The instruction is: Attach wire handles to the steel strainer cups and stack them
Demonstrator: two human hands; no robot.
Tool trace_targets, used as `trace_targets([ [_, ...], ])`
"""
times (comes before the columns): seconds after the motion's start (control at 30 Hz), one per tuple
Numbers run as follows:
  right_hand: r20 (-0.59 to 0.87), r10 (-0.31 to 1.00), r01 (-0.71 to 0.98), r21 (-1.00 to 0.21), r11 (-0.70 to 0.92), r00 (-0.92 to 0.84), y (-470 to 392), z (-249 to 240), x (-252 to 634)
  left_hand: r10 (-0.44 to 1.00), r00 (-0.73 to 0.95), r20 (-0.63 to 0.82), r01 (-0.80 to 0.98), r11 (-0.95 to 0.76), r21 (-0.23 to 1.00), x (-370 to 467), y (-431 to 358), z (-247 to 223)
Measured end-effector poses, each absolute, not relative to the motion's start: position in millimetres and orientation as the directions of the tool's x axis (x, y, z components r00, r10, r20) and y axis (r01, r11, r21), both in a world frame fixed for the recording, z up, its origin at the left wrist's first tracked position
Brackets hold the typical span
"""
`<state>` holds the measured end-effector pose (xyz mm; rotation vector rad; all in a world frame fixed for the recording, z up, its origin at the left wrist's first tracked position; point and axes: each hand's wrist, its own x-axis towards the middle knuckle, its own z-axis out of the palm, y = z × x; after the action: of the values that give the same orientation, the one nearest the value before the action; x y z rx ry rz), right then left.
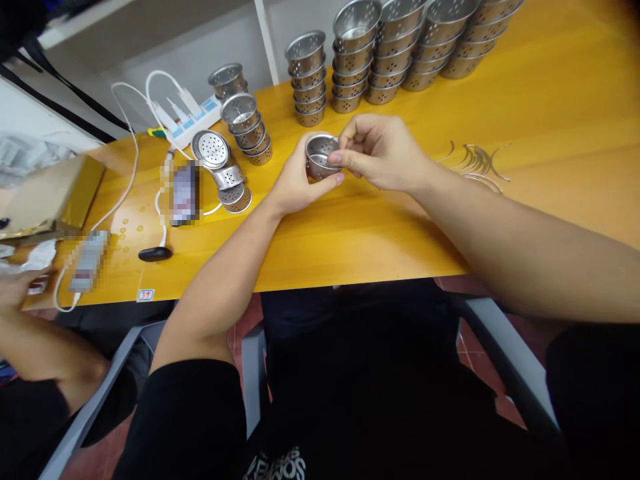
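Observation:
A small metal cup (319, 160) with punched holes is tilted with its opening toward me. My left hand (299, 180) is wrapped round its left side, thumb along the bottom. Fingers of my right hand (370, 150) are pinched together at the cup's right rim; whatever they grip is too small to make out. Right of my right hand, several thin curved wires (477, 160) lie on the table. Behind my hands stands a stack of perforated cups (309, 83), with more stacks to its right.
Nearer stacks of cups (253, 137) and tumbled cups (230, 177) stand at left, beside a phone (185, 193), a power strip (200, 120) and white cables. Far left are a cardboard box (55, 193) and another person's arm (40, 347).

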<state>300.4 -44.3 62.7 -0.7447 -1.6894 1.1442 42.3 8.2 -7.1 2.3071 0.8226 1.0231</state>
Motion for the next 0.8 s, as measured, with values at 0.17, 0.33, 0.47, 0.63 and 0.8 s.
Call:
trace_targets([
  [0.17, 0.394, 0.834, -0.023, -0.908, 0.418, -0.387, -39.2, 57.8, 302.4, 0.659, 0.551, 0.513, 0.302, -0.730, 0.613, 40.0, 11.3, -11.1],
  [0.33, 0.401, 0.830, 0.013, -0.898, 0.440, -0.386, -37.5, 54.3, 304.0, 0.663, 0.548, 0.510, 0.306, -0.727, 0.615, 39.5, 15.1, -15.6],
  [0.47, 0.402, 0.828, 0.026, -0.894, 0.447, -0.390, -37.3, 53.6, 303.2, 0.657, 0.554, 0.512, 0.303, -0.731, 0.611, 39.2, 15.9, -16.1],
  [0.63, 0.394, 0.825, 0.048, -0.892, 0.449, -0.404, -37.5, 54.1, 303.0, 0.676, 0.553, 0.488, 0.327, -0.714, 0.619, 38.5, 14.1, -12.5],
  [0.8, 0.386, 0.832, 0.067, -0.892, 0.446, -0.399, -39.2, 53.3, 303.0, 0.671, 0.551, 0.496, 0.336, -0.722, 0.605, 38.7, 13.3, -11.3],
])
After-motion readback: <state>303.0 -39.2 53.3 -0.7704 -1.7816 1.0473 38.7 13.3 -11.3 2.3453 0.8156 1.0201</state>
